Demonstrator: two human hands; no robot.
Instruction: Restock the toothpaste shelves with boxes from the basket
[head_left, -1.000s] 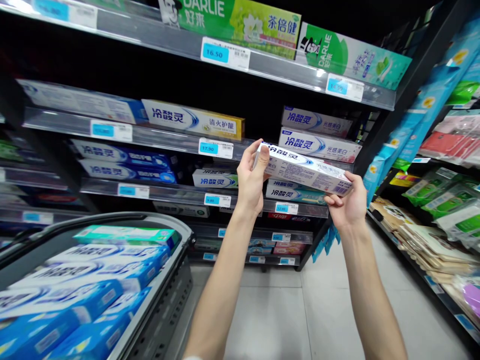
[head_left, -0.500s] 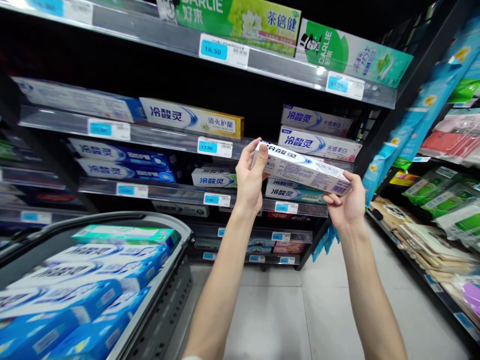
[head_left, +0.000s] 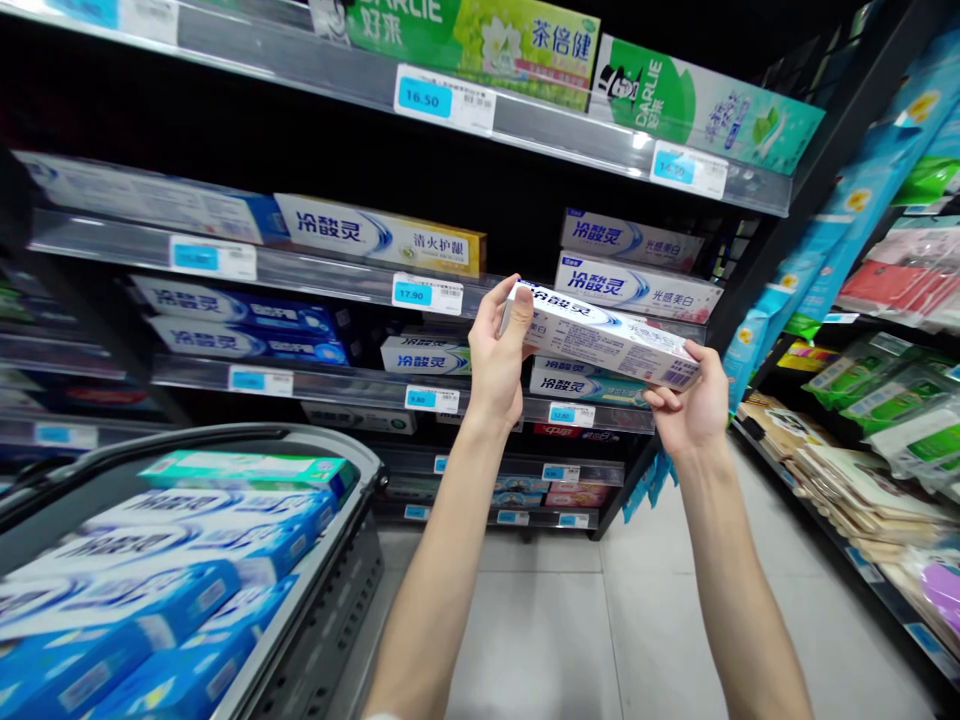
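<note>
Where shelves (head_left: pixel 330 272) back a box (head_left: pixel 592 342), tiles (head_left: pixel 540 630), basket (head_left: pixel 361 545)

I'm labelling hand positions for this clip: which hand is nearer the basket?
Left. The left hand is above and to the right of the basket, gripping the box by its left end; the right hand is farther right, at the box's other end.

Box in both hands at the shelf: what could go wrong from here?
Drop: the left hand and right hand grip the white toothpaste box only near its ends, so a slip of either might let it fall toward the floor.
Bump: the two stacked toothpaste boxes behind it might get nudged; the gap is hard to judge.
Mix-up: blue-and-white boxes in the shopping basket bear the same logo, so they could be confused.
</note>
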